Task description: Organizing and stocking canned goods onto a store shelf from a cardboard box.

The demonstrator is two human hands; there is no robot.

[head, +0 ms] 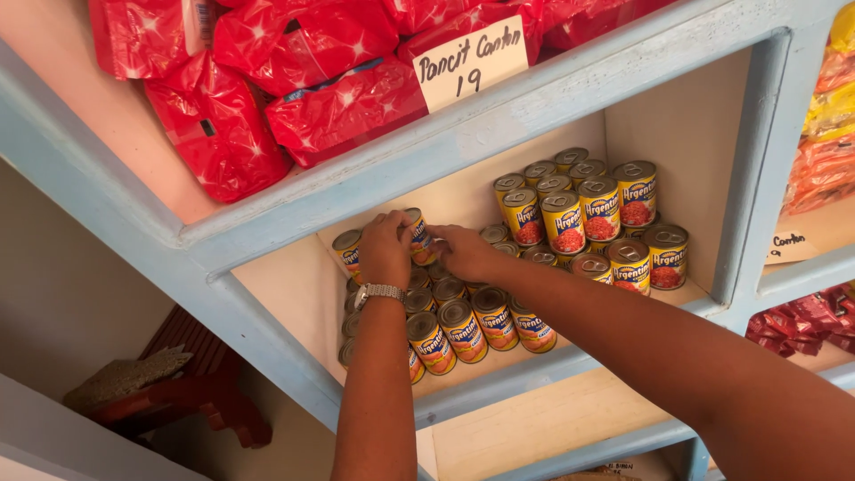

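Both arms stretched into the middle compartment of a pale blue wooden shelf (499, 120). Left hand (385, 249), metal wristwatch (380, 291) at the wrist, closed around a small yellow-labelled can (419, 235) lifted above the cans stacked at the left of the compartment. Right hand (461, 252) just beside it, fingers bent and touching the same can from the right, not clearly gripping. Below the hands, a cluster of matching cans (463, 328) standing upright near the front edge. Further right, a second stack of cans (592, 214) in two layers against the back corner. On the shelf above, shiny red packets (294, 80) heaped behind a handwritten paper tag (472, 61). At far right, orange and yellow packets (824, 142) in the next compartment.
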